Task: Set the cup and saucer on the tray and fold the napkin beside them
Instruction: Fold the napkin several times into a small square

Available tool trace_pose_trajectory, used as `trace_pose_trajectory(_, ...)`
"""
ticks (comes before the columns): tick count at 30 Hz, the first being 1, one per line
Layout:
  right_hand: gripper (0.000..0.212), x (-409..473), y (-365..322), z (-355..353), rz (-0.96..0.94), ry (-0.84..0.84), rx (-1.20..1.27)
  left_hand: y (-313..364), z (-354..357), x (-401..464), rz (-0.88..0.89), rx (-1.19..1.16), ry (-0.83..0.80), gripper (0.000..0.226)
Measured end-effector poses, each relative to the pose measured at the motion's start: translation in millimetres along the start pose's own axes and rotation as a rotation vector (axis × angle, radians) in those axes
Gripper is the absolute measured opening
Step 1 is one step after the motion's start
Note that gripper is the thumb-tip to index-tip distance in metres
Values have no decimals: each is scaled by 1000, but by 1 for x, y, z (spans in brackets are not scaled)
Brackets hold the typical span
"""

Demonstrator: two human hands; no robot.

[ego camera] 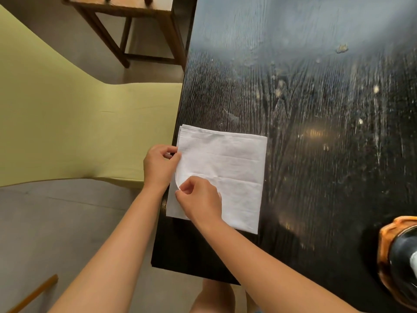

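A white napkin lies flat on the dark table, its left edge at the table's left side. My left hand pinches that left edge near the middle. My right hand pinches the same edge lower down, where the top layer curls up off the layer beneath. At the right border of the view sits an orange tray holding something dark and glossy, cut off by the frame. Whether that dark thing is the cup or the saucer I cannot tell.
The table's near corner lies just below the napkin. A yellow-green cushioned seat stands to the left of the table. A wooden chair stands at the far left on the grey floor. My knees show under the table edge.
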State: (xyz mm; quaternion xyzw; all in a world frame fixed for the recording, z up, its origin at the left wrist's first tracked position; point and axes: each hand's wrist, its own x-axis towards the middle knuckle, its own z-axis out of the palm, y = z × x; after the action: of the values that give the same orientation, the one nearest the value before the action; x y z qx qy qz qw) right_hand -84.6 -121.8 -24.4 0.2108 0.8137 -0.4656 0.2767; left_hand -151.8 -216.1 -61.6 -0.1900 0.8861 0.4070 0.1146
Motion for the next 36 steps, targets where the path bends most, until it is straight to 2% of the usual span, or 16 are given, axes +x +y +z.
trace_pose_trajectory(7, 6, 3, 3, 7, -4, -25, -26, 2, -3, -1, -59, -37, 3, 12)
trace_pose_trajectory(10, 12, 4, 8, -1, -57, -36, -38, 5, -3, -1, -65, -2, 30, 14)
trace_pose_trajectory(11, 15, 4, 12, -10, -93, 44, -20, 6, -3, -1, -59, 14, 43, 14)
trace_pose_trajectory(13, 30, 7, 27, -37, -145, 370, -2, 8, -2, -4, -43, 31, 59, 14)
trace_pose_trajectory(15, 42, 12, 49, -71, -58, 634, -1, 9, -2, -5, -32, 37, 72, 14)
trace_pose_trajectory(16, 42, 14, 59, -85, 29, 654, 32, 9, -1, -6, -30, 41, 77, 14)
trace_pose_trajectory(19, 33, 20, 76, -97, 218, 490, 141, 9, -2, -5, -40, 53, 79, 14)
trace_pose_trajectory(23, 26, 26, 73, -92, 229, 378, 228, 12, -3, -6, -51, 50, 61, 14)
trace_pose_trajectory(28, 18, 19, 86, -112, 272, 412, 382, 18, 8, -20, 22, 40, 9, 11)
trace_pose_trajectory(34, 12, 5, 131, -154, 294, 543, 267, 33, 59, -48, 243, 135, -6, 4)
trace_pose_trajectory(36, 13, 7, 140, -160, 316, 566, 195, 35, 70, -52, 326, 218, 29, 16)
